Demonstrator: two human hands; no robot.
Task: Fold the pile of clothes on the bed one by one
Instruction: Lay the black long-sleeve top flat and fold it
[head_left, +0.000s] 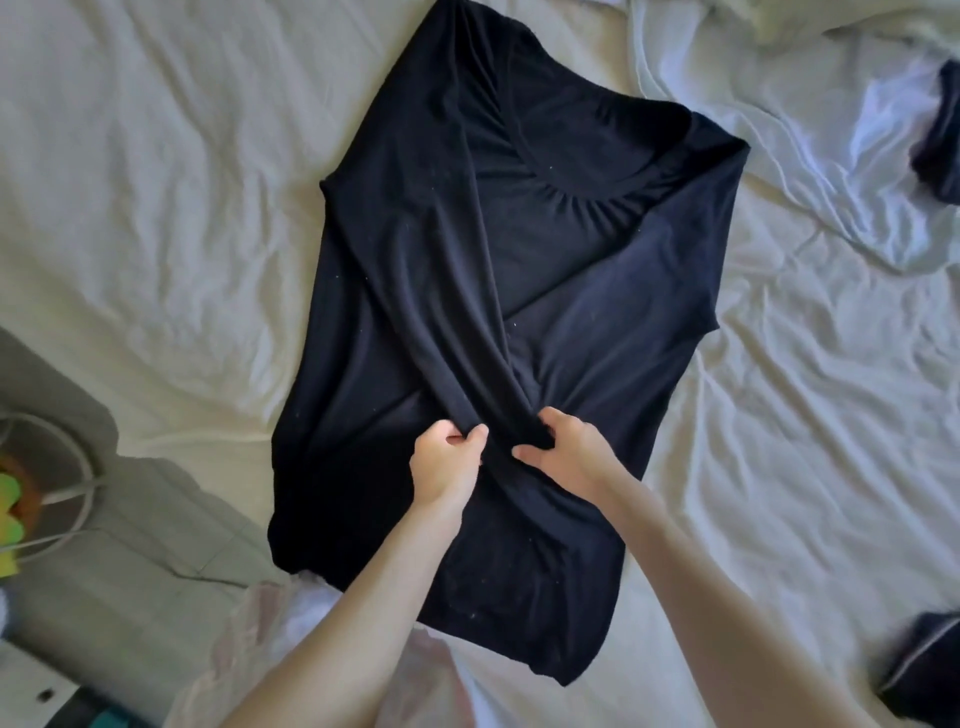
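Shirt (514, 322) flat on bed (156, 182) | left grip (448, 462), right grip (563, 447) both pinching sleeve cuffs | lay sleeves straight, smooth creases first

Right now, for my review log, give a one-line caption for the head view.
Both hands, left and right, pinch the sleeve ends of a dark long-sleeved top spread on a wrinkled white bedsheet.

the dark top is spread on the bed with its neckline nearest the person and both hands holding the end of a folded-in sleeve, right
Not quite. In the head view the dark top lies on the bed with its neckline at the far end, away from the person; the hem is nearest them. The rest holds: the left hand and right hand both have a grip on the end of a folded-in sleeve.
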